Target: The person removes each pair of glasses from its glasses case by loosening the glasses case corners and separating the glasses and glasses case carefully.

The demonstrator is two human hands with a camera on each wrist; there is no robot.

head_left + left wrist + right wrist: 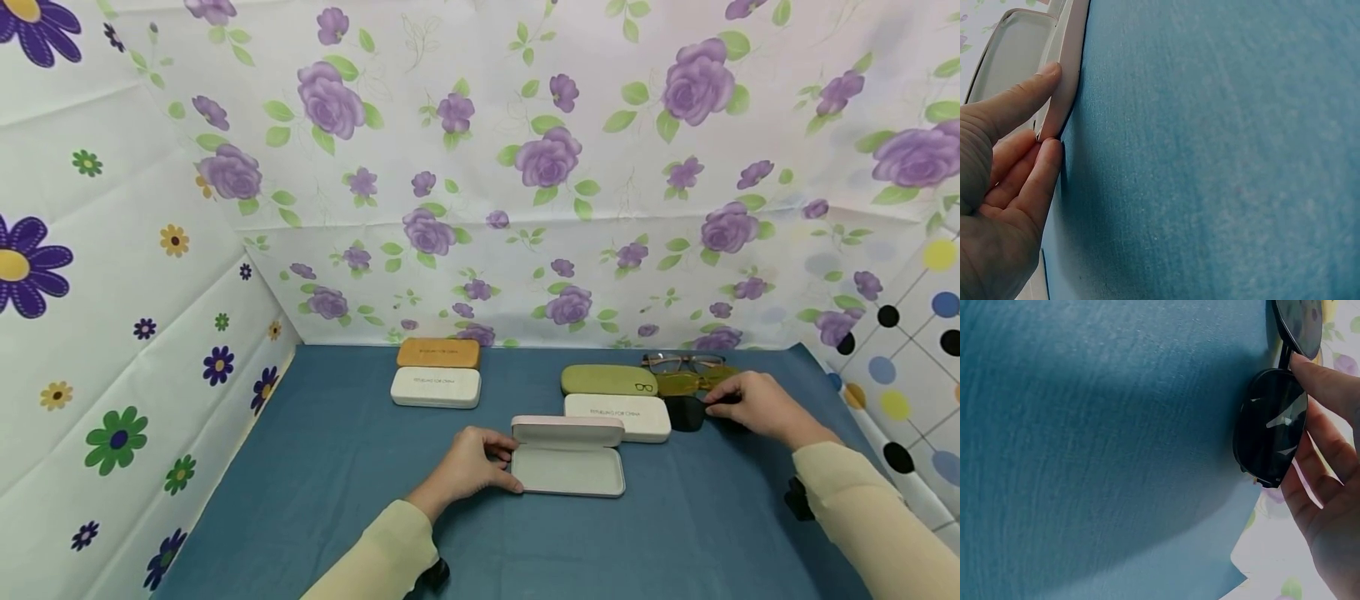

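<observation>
Left hand (pixel 468 467) pinches left end of open pink case (pixel 570 468), near centre of blue cloth (pixel 337 467). Right hand (pixel 753 406) curled over black sunglasses (pixel 686 412), far right. White case (pixel 618 415) and green case (pixel 609 380) lie between, just left of sunglasses. Yellow glasses (pixel 693 382), clear glasses (pixel 682 361) behind. Orange case (pixel 438 353), second white case (pixel 436 387) far left.
</observation>
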